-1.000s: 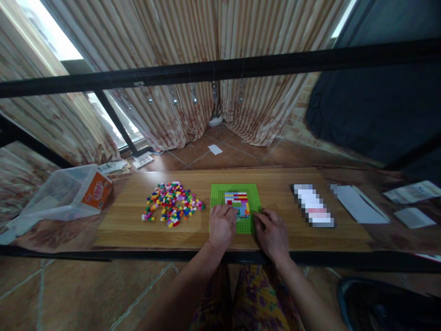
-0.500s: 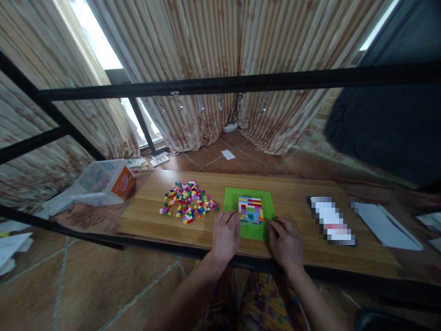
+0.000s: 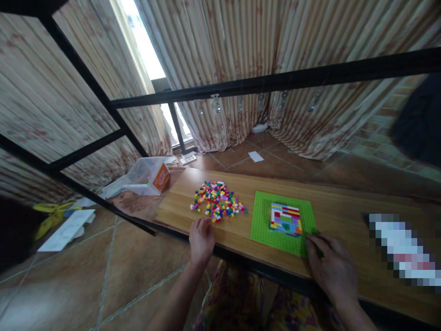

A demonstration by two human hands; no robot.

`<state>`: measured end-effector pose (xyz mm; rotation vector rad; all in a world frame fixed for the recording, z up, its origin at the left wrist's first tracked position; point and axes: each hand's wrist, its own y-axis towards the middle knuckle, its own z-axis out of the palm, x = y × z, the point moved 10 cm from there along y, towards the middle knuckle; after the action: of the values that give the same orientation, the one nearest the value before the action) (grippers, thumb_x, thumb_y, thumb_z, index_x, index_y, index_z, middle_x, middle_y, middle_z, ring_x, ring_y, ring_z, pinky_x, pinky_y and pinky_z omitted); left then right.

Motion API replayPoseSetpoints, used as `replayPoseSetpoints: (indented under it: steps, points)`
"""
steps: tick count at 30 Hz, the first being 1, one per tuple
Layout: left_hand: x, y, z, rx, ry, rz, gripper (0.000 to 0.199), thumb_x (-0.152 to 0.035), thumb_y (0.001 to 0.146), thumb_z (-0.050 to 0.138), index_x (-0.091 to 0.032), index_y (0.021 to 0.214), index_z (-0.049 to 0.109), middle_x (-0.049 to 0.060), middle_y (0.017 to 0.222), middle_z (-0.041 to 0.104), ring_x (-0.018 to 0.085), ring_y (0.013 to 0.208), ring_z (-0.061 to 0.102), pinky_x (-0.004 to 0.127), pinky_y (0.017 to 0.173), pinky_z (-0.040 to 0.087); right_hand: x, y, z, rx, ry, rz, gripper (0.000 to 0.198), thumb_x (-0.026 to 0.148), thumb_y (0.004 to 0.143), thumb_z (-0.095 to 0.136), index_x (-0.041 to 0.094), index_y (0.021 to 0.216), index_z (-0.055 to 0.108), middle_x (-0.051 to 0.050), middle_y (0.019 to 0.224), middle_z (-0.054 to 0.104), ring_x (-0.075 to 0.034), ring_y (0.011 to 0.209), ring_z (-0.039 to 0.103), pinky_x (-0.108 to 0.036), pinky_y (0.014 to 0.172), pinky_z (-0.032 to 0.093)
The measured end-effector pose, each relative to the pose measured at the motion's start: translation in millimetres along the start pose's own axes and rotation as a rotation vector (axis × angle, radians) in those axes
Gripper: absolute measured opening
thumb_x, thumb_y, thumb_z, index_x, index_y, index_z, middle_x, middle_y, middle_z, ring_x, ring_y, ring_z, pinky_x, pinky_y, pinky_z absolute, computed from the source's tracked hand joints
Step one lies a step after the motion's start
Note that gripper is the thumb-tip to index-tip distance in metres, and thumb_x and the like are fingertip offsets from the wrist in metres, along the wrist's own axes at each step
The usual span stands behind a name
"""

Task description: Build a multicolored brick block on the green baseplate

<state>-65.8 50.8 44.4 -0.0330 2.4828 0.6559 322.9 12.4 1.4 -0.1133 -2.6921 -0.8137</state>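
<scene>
1. Your left hand (image 3: 201, 236) sits loose and empty just short of the brick pile (image 3: 217, 207); a careless sweep could scatter bricks off the table (image 3: 341, 214).
2. Your right hand (image 3: 332, 266) pins the green baseplate (image 3: 263, 230) corner, fingertips curled, so I cannot tell whether it pinches anything.

Tabletop (image 3: 337, 214): wood-grain board, smooth, low sheen. Baseplate (image 3: 265, 227): bright green plastic, studded, matt. Loose bricks (image 3: 217, 207): small hard plastic, mixed colours, slightly glossy. Storage tub (image 3: 146, 174): clear plastic with an orange paper label. Frame bars (image 3: 275, 82): black metal, matt. Curtains (image 3: 213, 55): ribbed cloth, stained. Floor (image 3: 69, 285): glazed terracotta tile.
</scene>
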Motion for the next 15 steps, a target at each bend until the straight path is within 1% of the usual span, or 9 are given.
replayPoseSetpoints:
  steps: [3, 6, 10, 15]
  points:
    - [25, 12, -11, -0.041, 0.069, -0.099, 0.023, -0.014, 0.085, 0.05, -0.019, 0.099, 0.067, 0.008, 0.094, 0.067, 0.025, 0.096, 0.062, 0.039, 0.087, 0.051, -1, 0, 1, -0.001, 0.0, -0.019, 0.04, 0.047, 0.09, 0.044, 0.021, 0.098, 0.073, -0.012, 0.108, 0.063, -0.028, 0.099, 0.059, -0.044, 0.086, 0.049]
    - [43, 26, -16, -0.034, 0.14, -0.16, 0.028, -0.014, 0.083, 0.05, -0.02, 0.104, 0.069, 0.008, 0.094, 0.066, 0.025, 0.096, 0.062, 0.038, 0.086, 0.051, -1, 0, 2, -0.006, -0.009, -0.037, 0.04, 0.047, 0.089, 0.043, 0.021, 0.097, 0.073, -0.012, 0.107, 0.064, -0.029, 0.099, 0.06, -0.045, 0.086, 0.049]
    - [54, 42, -9, 0.029, 0.191, -0.137, 0.031, -0.014, 0.084, 0.05, -0.02, 0.107, 0.07, 0.009, 0.096, 0.066, 0.024, 0.095, 0.062, 0.036, 0.085, 0.05, 2, 0, -1, -0.003, -0.023, -0.039, 0.042, 0.048, 0.09, 0.042, 0.02, 0.098, 0.072, -0.013, 0.107, 0.065, -0.029, 0.097, 0.061, -0.045, 0.085, 0.05]
    - [55, 51, 3, 0.104, 0.214, -0.065, 0.022, -0.018, 0.086, 0.053, -0.019, 0.1, 0.07, 0.01, 0.099, 0.066, 0.024, 0.098, 0.061, 0.037, 0.087, 0.049, 6, 1, -4, -0.014, -0.027, -0.051, 0.042, 0.046, 0.091, 0.042, 0.018, 0.098, 0.073, -0.014, 0.108, 0.064, -0.029, 0.098, 0.061, -0.043, 0.085, 0.05]
